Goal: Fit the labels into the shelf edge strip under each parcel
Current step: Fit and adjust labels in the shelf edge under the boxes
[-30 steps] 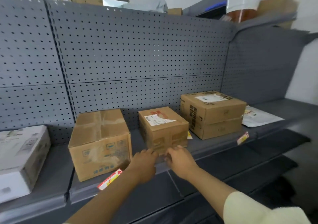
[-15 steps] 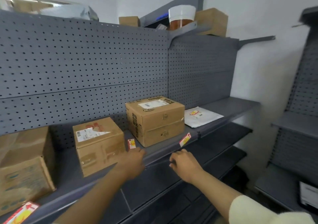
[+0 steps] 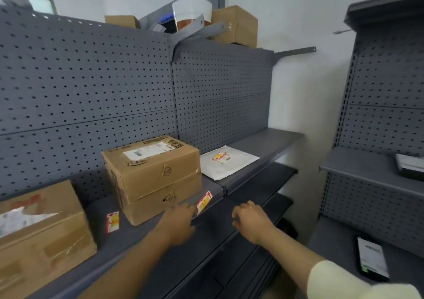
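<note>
Head view: L hand fingertips on red-yellow label at edge strip, frame ctr, under parcel; pinch or press unclear. R hand curled beside, palm hidden. Lower-left box cut off. Grey pegboard shelf, white wall.

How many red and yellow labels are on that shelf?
2. One label at the shelf edge by the left hand; the other label lies left of the taped box. More may be hidden.

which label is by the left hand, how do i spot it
Find the grey shelf holding the tall cardboard box. At its front edge, under the box's right corner, a red and yellow label tilts beside the left hand. The other label lies flat, further left.
</note>
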### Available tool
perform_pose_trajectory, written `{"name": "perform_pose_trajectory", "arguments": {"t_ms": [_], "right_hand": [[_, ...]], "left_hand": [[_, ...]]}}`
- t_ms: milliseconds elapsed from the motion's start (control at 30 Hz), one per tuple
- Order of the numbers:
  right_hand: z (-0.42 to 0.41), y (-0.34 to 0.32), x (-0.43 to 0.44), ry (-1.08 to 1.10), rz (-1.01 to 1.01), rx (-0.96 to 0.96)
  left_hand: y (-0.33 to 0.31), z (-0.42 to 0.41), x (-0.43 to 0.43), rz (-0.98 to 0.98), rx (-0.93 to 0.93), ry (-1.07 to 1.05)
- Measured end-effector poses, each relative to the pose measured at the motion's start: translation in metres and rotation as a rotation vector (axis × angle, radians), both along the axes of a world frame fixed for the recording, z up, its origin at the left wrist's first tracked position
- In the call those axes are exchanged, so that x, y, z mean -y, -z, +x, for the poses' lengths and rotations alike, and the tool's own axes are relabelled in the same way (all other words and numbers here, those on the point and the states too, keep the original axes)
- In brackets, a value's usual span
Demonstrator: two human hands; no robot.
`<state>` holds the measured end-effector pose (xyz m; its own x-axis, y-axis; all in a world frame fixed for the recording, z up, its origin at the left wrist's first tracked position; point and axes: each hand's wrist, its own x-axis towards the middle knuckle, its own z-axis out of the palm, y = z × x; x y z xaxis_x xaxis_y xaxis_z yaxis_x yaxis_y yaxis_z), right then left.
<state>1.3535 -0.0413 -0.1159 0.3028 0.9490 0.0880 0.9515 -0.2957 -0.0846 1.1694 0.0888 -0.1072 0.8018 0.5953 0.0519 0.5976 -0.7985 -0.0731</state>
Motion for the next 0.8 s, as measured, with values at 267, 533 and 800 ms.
{"name": "perform_pose_trajectory", "arguments": {"t_ms": [267, 533, 800], "right_hand": [[0.047, -0.001, -0.056, 0.013, -0.01, -0.002], [0.071, 0.005, -0.112, -0.132, -0.004, 0.011], [0.069, 0.01, -0.157, -0.414, 0.047, 0.022]], "left_hand": [[0.002, 0.053, -0.056, 0.005, 0.012, -0.01], [0.015, 0.076, -0.085, -0.046, 0.002, -0.096], [0.01, 0.074, -0.084, -0.056, -0.024, -0.283]]}}
